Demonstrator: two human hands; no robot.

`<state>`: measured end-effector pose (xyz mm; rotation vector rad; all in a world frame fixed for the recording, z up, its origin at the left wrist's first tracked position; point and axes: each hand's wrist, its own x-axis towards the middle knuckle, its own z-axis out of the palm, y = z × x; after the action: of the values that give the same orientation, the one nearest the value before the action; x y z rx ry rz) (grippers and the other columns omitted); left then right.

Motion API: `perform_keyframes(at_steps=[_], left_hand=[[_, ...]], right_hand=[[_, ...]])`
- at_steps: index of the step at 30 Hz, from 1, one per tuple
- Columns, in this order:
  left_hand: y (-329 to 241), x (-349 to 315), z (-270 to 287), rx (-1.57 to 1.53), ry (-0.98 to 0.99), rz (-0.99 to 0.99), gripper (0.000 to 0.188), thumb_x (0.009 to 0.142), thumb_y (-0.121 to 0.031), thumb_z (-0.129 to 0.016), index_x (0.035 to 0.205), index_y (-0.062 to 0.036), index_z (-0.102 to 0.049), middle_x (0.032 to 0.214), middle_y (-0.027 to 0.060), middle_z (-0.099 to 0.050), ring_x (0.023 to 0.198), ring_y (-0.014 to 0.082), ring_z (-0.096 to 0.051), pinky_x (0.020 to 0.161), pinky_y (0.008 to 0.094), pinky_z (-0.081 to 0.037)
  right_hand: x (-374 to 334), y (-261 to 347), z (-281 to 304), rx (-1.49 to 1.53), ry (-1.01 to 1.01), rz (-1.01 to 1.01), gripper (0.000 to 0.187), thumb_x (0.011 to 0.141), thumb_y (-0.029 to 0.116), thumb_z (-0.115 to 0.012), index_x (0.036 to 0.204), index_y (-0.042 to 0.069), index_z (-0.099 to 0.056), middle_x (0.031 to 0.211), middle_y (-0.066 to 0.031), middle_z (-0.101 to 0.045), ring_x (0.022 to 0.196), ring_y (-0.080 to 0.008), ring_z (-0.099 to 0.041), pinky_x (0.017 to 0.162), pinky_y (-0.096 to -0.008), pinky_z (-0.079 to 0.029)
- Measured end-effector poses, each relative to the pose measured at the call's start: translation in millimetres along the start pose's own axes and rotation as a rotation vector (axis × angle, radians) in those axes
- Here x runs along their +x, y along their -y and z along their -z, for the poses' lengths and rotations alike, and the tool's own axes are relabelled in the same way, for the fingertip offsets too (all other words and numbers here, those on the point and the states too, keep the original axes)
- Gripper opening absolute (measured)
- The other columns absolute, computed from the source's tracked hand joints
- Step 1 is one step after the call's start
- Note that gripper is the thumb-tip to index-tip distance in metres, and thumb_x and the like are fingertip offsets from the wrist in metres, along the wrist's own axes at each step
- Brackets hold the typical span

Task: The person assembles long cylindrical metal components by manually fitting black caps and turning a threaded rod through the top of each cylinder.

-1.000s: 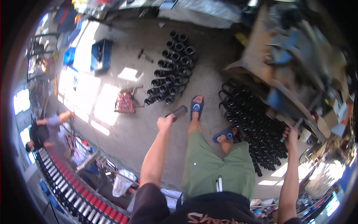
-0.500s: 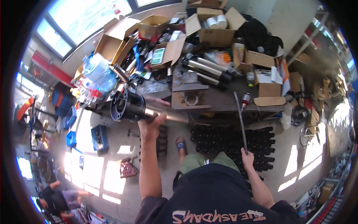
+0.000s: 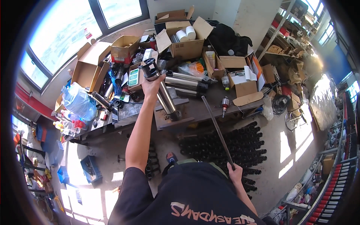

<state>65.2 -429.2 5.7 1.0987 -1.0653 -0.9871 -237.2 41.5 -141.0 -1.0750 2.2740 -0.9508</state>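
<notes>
My left hand (image 3: pixel 151 87), arm stretched out over the bench, is closed round the upper part of a steel cylinder (image 3: pixel 165 98) just below its black end fitting (image 3: pixel 149 69). The cylinder stands tilted, its lower end over a flat plate (image 3: pixel 175 124) at the bench's front edge; whether it bears on the plate I cannot tell. A long, thin metal rod (image 3: pixel 217 131) slants up toward the bench from my right hand (image 3: pixel 235 173), which grips its lower end. Similar steel cylinders (image 3: pixel 186 83) lie on the bench just right of the held one.
The workbench (image 3: pixel 210 103) is crowded with open cardboard boxes (image 3: pixel 187 47), a blue-tinted plastic jug (image 3: pixel 78 100) and a small red-and-black tool (image 3: pixel 225 105). On the floor underneath, rows of black cylindrical parts (image 3: pixel 221 146) stand close to my feet. A blue bin (image 3: pixel 91 169) sits left.
My left hand has swung the cylinder from nearly level in front of the bench to steeply tilted over the plate. My right hand still grips the rod. The view has shifted toward the bench.
</notes>
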Motion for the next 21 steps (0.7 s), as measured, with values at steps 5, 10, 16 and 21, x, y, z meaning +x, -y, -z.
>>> perform_keyframes(at_steps=[5,10,16,21], left_hand=[[-17,-20,20,-0.169,0.601,0.136,0.045,0.057,0.003,-0.074,0.101,-0.0017,-0.066,0.096,0.0072,-0.069,0.087,0.0192,-0.065,0.081,0.0348,-0.052],[-43,-14,32,-0.186,0.93,0.122,0.055,0.048,0.004,-0.073,0.102,-0.0022,-0.067,0.1,0.0078,-0.07,0.097,0.0211,-0.064,0.091,0.036,-0.051],[-34,8,46,-0.121,0.921,0.258,0.069,0.04,0.0,-0.074,0.109,-0.0012,-0.066,0.104,0.0069,-0.066,0.098,0.023,-0.061,0.085,0.0377,-0.052],[-12,10,39,-0.344,0.409,0.281,0.044,0.058,0.003,-0.071,0.1,-0.0021,-0.061,0.086,0.0062,-0.065,0.075,0.0207,-0.066,0.072,0.0327,-0.055]], right_hand=[[5,52,10,0.046,0.012,0.068,0.043,0.092,0.026,-0.069,0.065,-0.002,-0.051,0.05,-0.0039,-0.039,0.049,-0.0099,-0.036,0.047,-0.0337,-0.028],[11,69,17,0.07,0.073,0.097,0.038,0.091,0.025,-0.069,0.068,-0.001,-0.056,0.051,-0.0044,-0.042,0.048,-0.0107,-0.039,0.047,-0.0328,-0.03],[26,80,28,0.08,0.124,0.142,0.038,0.094,0.022,-0.068,0.067,0.0,-0.052,0.055,0.0026,-0.039,0.054,-0.0063,-0.035,0.049,-0.0298,-0.028],[37,74,21,0.086,0.146,0.154,0.04,0.092,0.025,-0.069,0.066,-0.001,-0.053,0.052,0.0003,-0.04,0.051,-0.0082,-0.037,0.048,-0.031,-0.03]])
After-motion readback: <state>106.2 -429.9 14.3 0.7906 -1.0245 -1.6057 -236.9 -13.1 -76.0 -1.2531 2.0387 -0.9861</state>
